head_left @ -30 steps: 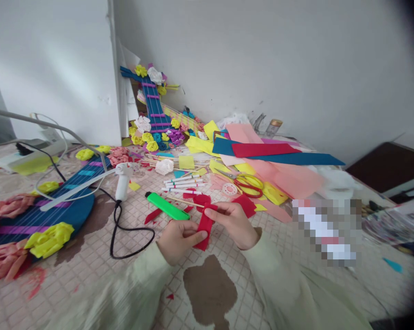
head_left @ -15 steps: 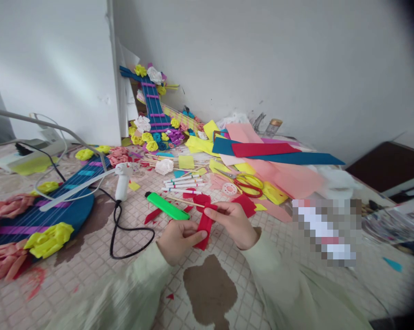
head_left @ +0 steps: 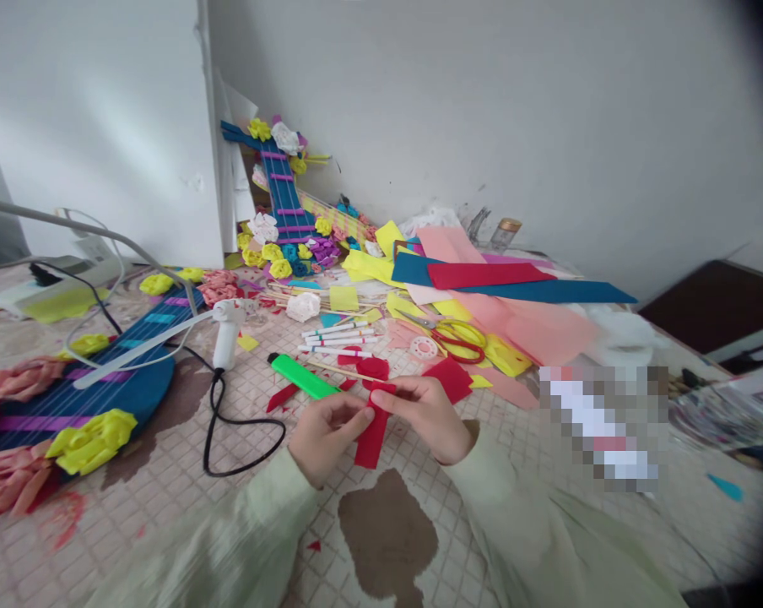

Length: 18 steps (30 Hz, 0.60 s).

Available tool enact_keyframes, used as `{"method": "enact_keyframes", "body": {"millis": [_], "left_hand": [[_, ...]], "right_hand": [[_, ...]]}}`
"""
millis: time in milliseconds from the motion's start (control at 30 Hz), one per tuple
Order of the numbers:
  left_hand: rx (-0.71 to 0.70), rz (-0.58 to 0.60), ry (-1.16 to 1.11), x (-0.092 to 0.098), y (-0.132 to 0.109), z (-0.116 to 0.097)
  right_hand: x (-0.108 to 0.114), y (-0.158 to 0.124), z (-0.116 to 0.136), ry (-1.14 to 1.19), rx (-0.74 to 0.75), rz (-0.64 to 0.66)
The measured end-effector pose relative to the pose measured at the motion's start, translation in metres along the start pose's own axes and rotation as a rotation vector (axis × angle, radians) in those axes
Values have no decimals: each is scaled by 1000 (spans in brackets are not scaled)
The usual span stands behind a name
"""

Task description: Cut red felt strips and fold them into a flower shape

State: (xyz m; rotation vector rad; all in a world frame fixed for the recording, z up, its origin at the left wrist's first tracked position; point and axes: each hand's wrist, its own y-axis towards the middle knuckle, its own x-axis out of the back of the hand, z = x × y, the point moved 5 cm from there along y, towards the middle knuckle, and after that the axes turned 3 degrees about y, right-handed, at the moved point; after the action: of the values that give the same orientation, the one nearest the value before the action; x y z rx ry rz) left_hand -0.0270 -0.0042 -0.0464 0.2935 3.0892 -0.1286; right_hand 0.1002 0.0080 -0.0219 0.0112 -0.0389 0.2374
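Note:
A narrow red paper strip hangs down between my two hands over the table's middle. My left hand pinches its left edge near the top with thumb and fingers. On the other side my right hand grips the strip's upper end. Just beyond the fingertips lie a round red paper piece and a thin wooden stick. The green cutter rests beside my left hand, and a folded red paper piece is behind my right hand.
A white glue gun with a black cord stands at left, near a blue paper guitar with paper flowers. Markers, scissors, a tape roll and coloured paper sheets spread behind the hands. A blurred patch covers something at right.
My left hand's fingertips have moved up the strip towards my right hand. The strip's lower part now hangs free, and its bottom end sits slightly lower and further left.

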Motion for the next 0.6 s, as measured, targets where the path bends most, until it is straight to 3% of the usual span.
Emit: {"method": "enact_keyframes", "body": {"millis": [333, 600], "left_hand": [[-25, -61, 42, 3, -1, -6], [-120, -106, 116, 7, 0, -10]], "right_hand": [[5, 1, -3, 28, -44, -95], [0, 0, -2, -23, -8, -39]]}}
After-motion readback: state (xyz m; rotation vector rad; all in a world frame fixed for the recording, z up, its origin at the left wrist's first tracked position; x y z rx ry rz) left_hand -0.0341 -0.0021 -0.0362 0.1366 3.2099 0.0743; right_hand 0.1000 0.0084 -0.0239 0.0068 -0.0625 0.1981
